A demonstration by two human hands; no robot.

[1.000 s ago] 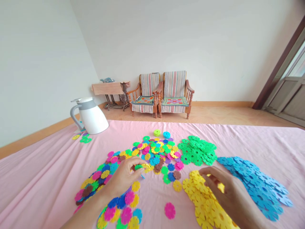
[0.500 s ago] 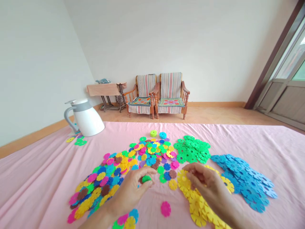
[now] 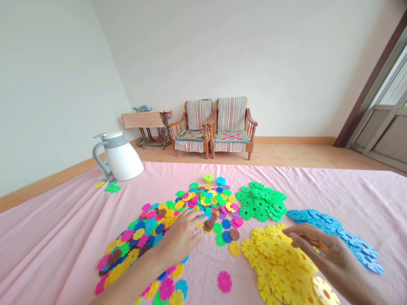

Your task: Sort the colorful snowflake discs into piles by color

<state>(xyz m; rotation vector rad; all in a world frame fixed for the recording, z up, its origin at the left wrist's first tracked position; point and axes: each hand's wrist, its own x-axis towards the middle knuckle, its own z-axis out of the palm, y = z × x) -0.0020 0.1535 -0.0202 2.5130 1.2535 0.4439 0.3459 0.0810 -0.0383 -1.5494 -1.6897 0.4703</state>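
My left hand (image 3: 181,237) hovers with its fingers extended over the mixed heap of snowflake-shaped plastic discs (image 3: 203,203), its fingertips near brown discs (image 3: 208,224). Another mixed heap (image 3: 133,245) lies under my wrist. My right hand (image 3: 313,248) curls over the yellow disc pile (image 3: 273,258), with a yellow disc (image 3: 316,249) showing between its fingers. A green disc pile (image 3: 260,202) and a blue disc pile (image 3: 333,231) lie close by. A lone pink disc (image 3: 224,281) rests on the sheet between my hands.
The discs lie on a pink bedsheet (image 3: 349,199). A white and grey jug (image 3: 122,159) stands at its far left corner, with a few discs (image 3: 108,185) beside it. Beyond the edge are two wooden armchairs (image 3: 213,127), a small table (image 3: 146,120) and a door (image 3: 381,114).
My left hand no longer shows the green disc and has moved over the mixed heap. My right hand has moved right across the yellow pile, which has spread over more sheet.
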